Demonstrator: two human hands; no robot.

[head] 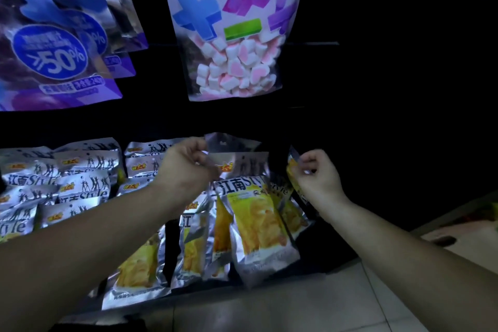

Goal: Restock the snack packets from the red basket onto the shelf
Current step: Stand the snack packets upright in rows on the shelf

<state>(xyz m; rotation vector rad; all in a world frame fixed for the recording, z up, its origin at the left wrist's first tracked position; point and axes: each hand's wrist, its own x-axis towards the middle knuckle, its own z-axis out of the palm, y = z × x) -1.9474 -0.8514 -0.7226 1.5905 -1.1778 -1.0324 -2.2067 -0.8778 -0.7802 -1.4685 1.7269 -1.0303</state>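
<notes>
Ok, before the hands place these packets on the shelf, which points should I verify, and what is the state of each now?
1. Left hand grip: pinches the tops of the silver packets. Ok.
2. Right hand grip: fingers are curled round the top edge of a yellow packet. Ok.
3. Free place on the shelf to the right of the packets: too dark. Cannot tell.
4. Marshmallow bag hanging above: apart from both hands. Ok.
5. Red basket within reach: not clearly in view. Cannot tell.
</notes>
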